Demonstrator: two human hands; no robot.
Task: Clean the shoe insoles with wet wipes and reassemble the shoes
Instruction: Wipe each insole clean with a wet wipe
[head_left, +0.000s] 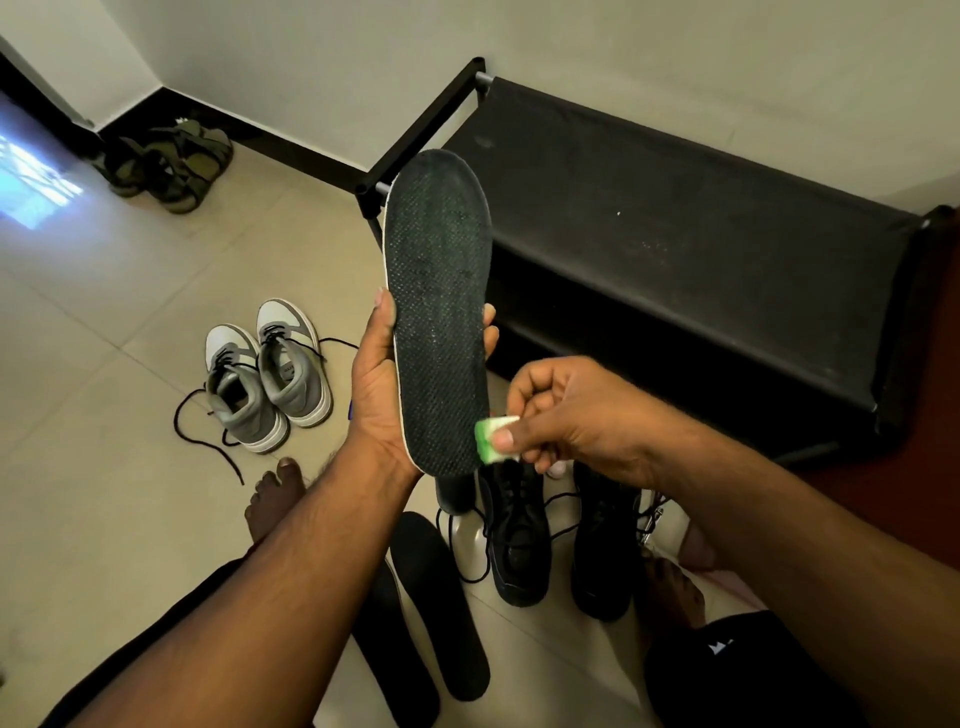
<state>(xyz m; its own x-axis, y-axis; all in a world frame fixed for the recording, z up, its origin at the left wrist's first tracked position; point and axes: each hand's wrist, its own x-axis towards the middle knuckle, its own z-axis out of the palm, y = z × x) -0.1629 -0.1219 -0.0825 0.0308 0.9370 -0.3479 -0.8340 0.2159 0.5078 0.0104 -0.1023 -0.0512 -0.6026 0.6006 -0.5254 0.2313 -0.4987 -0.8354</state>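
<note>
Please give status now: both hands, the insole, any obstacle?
Left hand grips insole, upright. Right hand pinches folded wipe against its lower edge. Nothing in the way.

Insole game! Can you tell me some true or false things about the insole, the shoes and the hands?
1. The left hand holds the insole upright. True.
2. The right hand is empty. False: it pinches a folded wipe against the insole's lower end.
3. The grey shoes stand on the rack. False: they are on the floor.
4. Two more insoles lie on the floor. True.
5. The black shoes are red. False: black.
</note>
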